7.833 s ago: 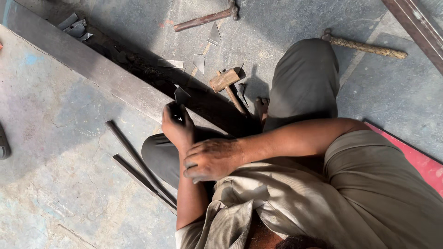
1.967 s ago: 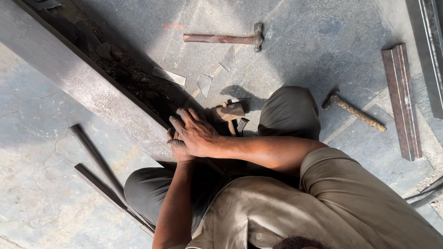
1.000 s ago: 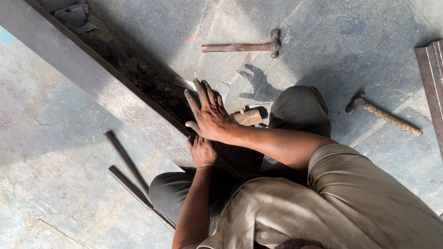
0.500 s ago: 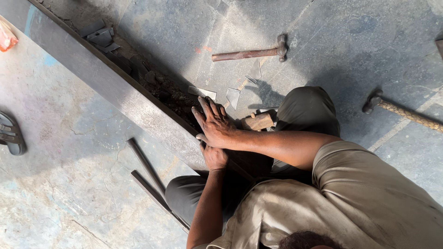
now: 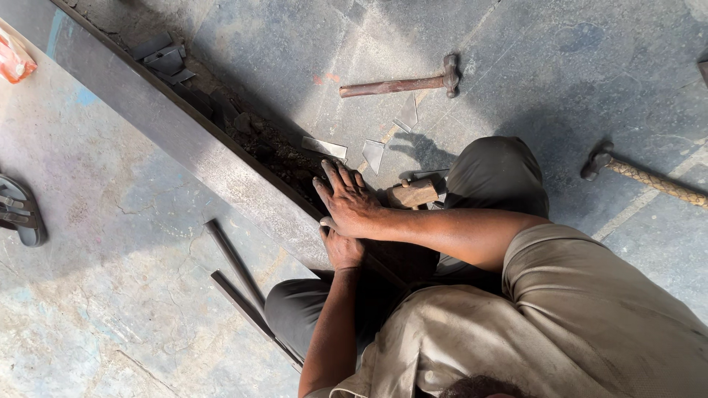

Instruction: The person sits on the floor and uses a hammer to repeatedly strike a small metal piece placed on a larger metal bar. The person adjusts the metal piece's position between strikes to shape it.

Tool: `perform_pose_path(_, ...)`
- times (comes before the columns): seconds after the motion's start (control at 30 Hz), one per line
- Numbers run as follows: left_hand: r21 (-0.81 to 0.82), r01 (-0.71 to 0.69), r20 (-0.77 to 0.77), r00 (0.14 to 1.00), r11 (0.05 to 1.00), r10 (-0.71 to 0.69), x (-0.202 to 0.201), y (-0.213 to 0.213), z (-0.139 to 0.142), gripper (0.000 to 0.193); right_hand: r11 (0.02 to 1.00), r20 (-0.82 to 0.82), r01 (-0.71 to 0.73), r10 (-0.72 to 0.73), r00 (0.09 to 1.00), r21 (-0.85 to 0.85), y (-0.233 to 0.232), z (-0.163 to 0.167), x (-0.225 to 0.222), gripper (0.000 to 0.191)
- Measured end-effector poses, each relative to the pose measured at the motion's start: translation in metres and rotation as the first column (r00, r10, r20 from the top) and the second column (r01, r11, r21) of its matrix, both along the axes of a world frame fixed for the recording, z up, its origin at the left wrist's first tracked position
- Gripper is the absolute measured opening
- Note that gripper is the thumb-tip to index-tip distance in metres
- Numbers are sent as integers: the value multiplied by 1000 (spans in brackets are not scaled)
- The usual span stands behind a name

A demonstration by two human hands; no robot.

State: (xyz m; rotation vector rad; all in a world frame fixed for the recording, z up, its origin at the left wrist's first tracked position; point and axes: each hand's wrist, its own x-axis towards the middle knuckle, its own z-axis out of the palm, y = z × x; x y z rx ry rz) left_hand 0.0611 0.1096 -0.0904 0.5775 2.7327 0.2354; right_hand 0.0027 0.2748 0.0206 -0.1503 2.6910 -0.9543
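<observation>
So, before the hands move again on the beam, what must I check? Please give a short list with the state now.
1. Right hand flat on the beam: ok.
2. Left hand at the beam's edge, under the right: ok.
3. Either hand holding a tool: cannot tell.
4. Small hammer within reach, beside the right hand: ok.
5. Floor free of sharp scraps: not ok.
6. Rods clear of the leg: not ok.
</observation>
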Motion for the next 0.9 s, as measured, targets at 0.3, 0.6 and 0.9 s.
perform_pose_path(0.3,-78,-6,83,996,997,12,-3,3,4,47,999,38,-17,18,999,-27,-3,-1,-1,96)
perform_pose_path(0.6,-34,0,31,1000,999,1,-2,1,5,50,999,55,-10,12,998,-44,-3,-3,-2,96)
perform_pose_path(0.9,-66,-1,59,998,998,5,-3,2,7,50,999,86,-44,47,995,-33,-4,0,-4,95)
